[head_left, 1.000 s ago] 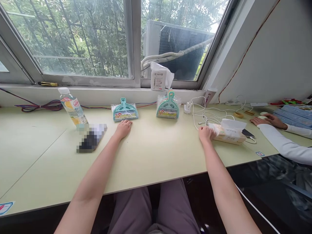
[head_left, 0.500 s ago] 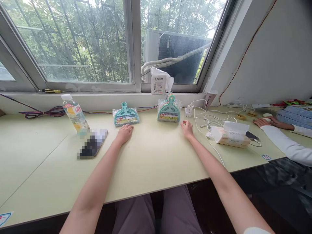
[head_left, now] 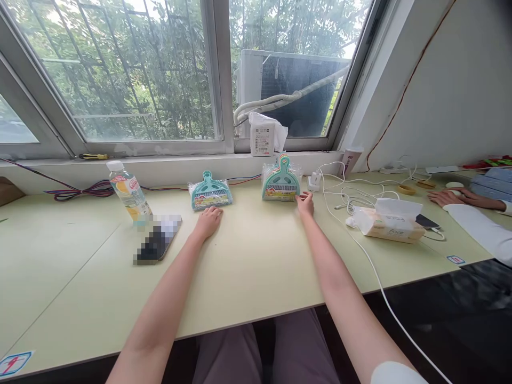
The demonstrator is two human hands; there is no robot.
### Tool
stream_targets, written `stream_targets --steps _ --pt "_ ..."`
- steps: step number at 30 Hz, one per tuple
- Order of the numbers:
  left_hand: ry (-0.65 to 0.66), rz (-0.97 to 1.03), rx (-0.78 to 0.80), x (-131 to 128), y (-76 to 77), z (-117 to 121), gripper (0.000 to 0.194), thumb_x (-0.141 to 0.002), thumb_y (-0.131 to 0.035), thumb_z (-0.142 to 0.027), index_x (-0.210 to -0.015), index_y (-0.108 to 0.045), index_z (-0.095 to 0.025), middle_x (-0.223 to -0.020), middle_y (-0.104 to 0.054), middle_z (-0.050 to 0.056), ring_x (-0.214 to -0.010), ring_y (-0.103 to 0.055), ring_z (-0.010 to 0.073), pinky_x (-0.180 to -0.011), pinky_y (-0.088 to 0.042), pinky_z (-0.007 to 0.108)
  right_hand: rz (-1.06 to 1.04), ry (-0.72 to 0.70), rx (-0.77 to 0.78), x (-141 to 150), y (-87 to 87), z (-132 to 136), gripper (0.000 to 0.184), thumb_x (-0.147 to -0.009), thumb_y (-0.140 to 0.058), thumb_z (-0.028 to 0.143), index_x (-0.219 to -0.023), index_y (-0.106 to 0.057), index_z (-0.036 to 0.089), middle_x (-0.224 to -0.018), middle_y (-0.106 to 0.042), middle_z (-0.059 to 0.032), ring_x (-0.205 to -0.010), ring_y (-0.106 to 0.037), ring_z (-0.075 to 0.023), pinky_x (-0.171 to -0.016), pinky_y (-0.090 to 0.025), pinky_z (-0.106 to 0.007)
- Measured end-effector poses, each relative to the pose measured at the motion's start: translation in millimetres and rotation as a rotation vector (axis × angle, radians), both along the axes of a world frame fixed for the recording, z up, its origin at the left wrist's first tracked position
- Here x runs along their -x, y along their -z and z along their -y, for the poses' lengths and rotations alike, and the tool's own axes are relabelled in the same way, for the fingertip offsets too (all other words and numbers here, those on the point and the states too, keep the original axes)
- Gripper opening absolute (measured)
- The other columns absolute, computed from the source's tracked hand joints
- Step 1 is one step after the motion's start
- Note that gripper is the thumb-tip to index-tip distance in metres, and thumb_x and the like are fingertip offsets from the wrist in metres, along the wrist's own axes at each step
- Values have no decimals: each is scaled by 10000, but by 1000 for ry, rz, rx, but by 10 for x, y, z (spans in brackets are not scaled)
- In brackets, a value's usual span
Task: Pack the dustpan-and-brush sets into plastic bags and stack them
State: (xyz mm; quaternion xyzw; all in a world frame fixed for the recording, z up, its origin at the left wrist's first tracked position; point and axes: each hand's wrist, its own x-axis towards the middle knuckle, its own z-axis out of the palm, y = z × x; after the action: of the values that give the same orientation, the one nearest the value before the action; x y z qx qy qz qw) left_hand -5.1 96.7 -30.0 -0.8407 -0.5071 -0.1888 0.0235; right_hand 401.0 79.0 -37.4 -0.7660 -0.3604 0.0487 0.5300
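Head view: two plastic-wrapped dustpan-and-brush bundles stand at the back of the table [head_left: 256,266], the left bundle [head_left: 211,194] and the right bundle [head_left: 282,184]. The left hand [head_left: 208,222] rests just in front of the left bundle, fingers loosely bent and holding nothing. The right hand [head_left: 305,205] has bent fingers at the right bundle's lower right corner; whether they grip it or merely touch, I cannot tell.

Slick, loose wrapping could let the right bundle slip or its layers slide apart if pinched only at that corner. An outward swing of the right arm might snag the white cable [head_left: 378,272] and drag the charger [head_left: 314,182].

The right fingertips are partly hidden, as are the bundle's rear layers. Label print is too small to read, the phone [head_left: 158,241] is pixelated, and the co-worker's sleeve [head_left: 476,226] is cut off at the frame edge.
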Motion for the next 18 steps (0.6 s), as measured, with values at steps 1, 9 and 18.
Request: stream_targets --steps 1,9,18 --pt "-1 -2 -1 1 -1 -2 411 -910 -319 -193 -1226 -579 -229 -1268 -571 83 -1158 -490 252 -1005 -382 395 -14 -18 2 0 8 -2 352 -818 -529 403 -1111 -472 215 -1086 -640 -87 -957 -560 -206 -766 -381 -300" --pt "16 3 -5 24 -19 3 414 -909 -317 -200 -1231 -576 -229 -1245 -582 92 -1166 -498 244 -1006 -390 388 11 -169 -71 -65 157 -93 378 -760 -591 481 -974 -559 171 -994 -651 -110 -873 -561 -206 -754 -404 -292" --pt "-1 -11 -28 19 -123 121 399 -909 -318 -205 -1197 -592 -237 -1226 -604 88 -1141 -535 241 -984 -420 384 -21 -154 -30 190 51 62 252 -840 -499 311 -1045 -555 175 -960 -685 -113 -805 -608 -213 -725 -415 -304"
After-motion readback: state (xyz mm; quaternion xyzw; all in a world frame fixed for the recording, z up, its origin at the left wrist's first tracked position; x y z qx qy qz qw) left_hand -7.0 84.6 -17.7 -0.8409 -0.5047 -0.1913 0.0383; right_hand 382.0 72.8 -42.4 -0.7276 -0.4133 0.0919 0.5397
